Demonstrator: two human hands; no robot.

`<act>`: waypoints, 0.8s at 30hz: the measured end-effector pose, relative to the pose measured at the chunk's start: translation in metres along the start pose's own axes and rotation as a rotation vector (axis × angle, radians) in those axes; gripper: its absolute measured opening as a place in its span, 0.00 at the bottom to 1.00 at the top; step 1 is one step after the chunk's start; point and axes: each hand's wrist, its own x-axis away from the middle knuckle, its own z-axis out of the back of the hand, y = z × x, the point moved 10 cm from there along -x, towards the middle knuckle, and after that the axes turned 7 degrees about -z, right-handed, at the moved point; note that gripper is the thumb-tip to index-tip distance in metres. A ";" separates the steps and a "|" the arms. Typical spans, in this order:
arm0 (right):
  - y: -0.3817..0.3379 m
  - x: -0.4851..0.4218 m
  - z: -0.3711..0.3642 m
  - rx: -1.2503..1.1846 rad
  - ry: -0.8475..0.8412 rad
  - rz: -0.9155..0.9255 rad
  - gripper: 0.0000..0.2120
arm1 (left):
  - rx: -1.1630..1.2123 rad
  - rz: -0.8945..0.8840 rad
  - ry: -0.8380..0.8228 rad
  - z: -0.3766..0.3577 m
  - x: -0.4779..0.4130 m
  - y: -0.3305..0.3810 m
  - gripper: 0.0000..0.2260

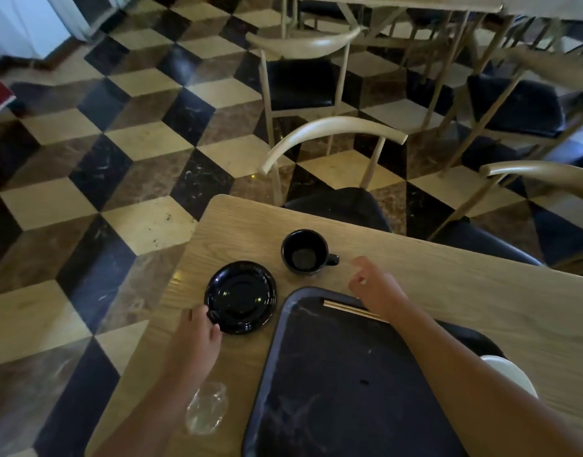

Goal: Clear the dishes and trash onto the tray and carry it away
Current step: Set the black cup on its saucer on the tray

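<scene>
Dishes and trash lay around the black tray (349,374), which sat on the wooden table (481,291) right in front of you. Just off the tray's far-left corner stood a black saucer (240,296), and your left hand (201,331) had its fingertips closed on that saucer's near-left rim, pinching the edge while the saucer was flat on the table. Beyond the tray's far edge, a little past the saucer, stood a black cup (305,251), upright and empty-looking, its handle pointing toward your right hand. Your right hand (376,288) hovered over the tray's far edge, close to the cup's handle but not touching it; its fingers were loosely curled and parted, holding nothing. A pair of wooden chopsticks (349,310) lay on the tray along its far edge, partly hidden under your right wrist. To the left of the tray's near half, beside your left forearm, a crumpled piece of clear plastic wrap (206,412) lay on the table. At the tray's right side something white and rounded (511,374) showed behind your right forearm; what it was could not be made out. Beyond the tray's far side a light wooden chair (333,143) with a dark seat was drawn up to the table.
</scene>
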 end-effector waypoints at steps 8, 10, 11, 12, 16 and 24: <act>-0.026 -0.045 -0.028 0.054 -0.034 -0.024 0.22 | 0.280 0.302 -0.039 -0.021 -0.007 -0.056 0.19; -0.028 -0.052 -0.036 0.048 -0.053 -0.044 0.16 | 0.330 0.328 -0.050 -0.027 -0.005 -0.053 0.18; -0.028 -0.056 -0.039 0.027 -0.059 -0.060 0.13 | 0.359 0.346 -0.051 -0.031 -0.005 -0.052 0.17; -0.026 -0.060 -0.042 0.003 -0.061 -0.073 0.10 | 0.386 0.367 -0.051 -0.033 -0.005 -0.050 0.16; -0.024 -0.068 -0.042 -0.027 -0.029 -0.104 0.02 | 0.498 0.427 -0.048 -0.041 -0.008 -0.039 0.02; -0.027 -0.051 -0.051 -0.348 -0.089 -0.240 0.07 | 0.666 0.529 -0.004 -0.045 -0.013 -0.037 0.05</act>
